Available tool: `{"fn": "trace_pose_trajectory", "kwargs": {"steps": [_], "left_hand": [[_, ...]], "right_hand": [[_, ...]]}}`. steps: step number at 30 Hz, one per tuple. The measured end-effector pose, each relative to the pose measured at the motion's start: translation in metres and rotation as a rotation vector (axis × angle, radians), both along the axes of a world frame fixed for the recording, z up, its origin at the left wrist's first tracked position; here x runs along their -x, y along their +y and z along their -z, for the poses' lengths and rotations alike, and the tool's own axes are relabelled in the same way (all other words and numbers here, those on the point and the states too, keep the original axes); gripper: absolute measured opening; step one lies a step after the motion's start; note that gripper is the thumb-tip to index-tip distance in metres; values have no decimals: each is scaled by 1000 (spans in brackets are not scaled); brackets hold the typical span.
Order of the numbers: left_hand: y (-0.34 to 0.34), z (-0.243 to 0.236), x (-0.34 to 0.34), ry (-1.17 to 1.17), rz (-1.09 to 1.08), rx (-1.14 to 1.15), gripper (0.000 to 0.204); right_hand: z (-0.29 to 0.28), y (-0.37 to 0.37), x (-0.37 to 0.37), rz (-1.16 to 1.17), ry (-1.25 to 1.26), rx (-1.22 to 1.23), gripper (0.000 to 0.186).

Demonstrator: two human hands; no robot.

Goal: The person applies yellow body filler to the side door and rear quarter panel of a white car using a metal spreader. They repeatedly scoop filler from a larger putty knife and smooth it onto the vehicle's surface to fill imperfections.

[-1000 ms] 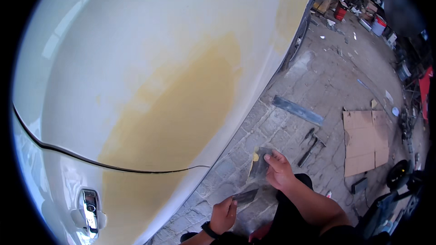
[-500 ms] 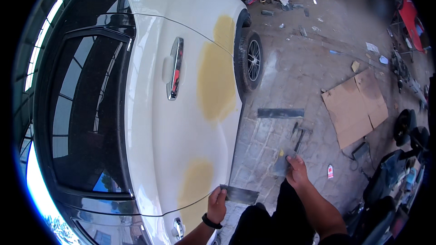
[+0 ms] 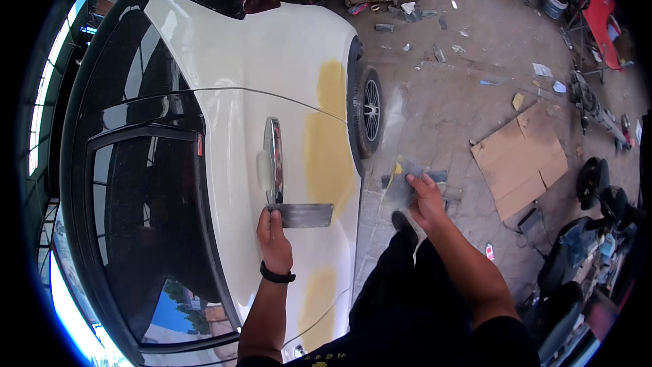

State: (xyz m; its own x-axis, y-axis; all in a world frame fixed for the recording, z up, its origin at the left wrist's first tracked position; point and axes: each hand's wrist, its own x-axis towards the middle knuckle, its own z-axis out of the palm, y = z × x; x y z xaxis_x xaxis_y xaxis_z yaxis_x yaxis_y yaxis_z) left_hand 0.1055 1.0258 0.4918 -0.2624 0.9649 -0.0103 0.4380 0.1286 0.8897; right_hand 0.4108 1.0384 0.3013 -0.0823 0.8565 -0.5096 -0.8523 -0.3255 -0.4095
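My left hand (image 3: 275, 241) is closed on a flat grey spreader (image 3: 304, 215), held over the white car door (image 3: 234, 177) just below its chrome handle (image 3: 275, 149); whether it touches the door is unclear. To the right, my right hand (image 3: 426, 200) grips a thin translucent grey plate (image 3: 397, 189) with a small dab of yellow paste on its upper edge, held above the paving. Yellow patches (image 3: 326, 153) of filler show along the car's side, beside the spreader and farther down near the lower door seam.
My dark shoe (image 3: 404, 225) is on the paving right of the car, near the rear wheel (image 3: 370, 112). A flattened cardboard (image 3: 519, 156) lies farther right, with dark clutter (image 3: 564, 258) along the right edge, a red chair (image 3: 603, 27) and scattered debris toward the back.
The view has swung from a close look at the panel to the car's whole side. Both hands have risen; my left hand with the spreader moved from low beside the car to over the door.
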Motion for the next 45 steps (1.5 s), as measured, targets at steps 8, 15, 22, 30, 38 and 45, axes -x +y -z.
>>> {"fn": "trace_pose_trajectory", "kwargs": {"steps": [8,15,22,30,38,45], "left_hand": [[55,8,30,336,6,-83,37],[106,41,-43,516,-85,122,13],[153,22,-72,607,-431,471,18],[140,28,-126,682,-440,637,24],[21,-84,-353,609,-351,830,24],[10,-182,-581,-349,-927,510,29]], "right_hand": [[-36,105,0,-12,-60,97,26],[10,227,-67,-402,1,-42,47],[67,415,-139,-1102,-762,-1191,64],[23,544,-164,-1446,-288,-49,48],[-27,526,-191,-1391,-86,-96,28],[-49,471,-239,-1528,-33,39,40]]}}
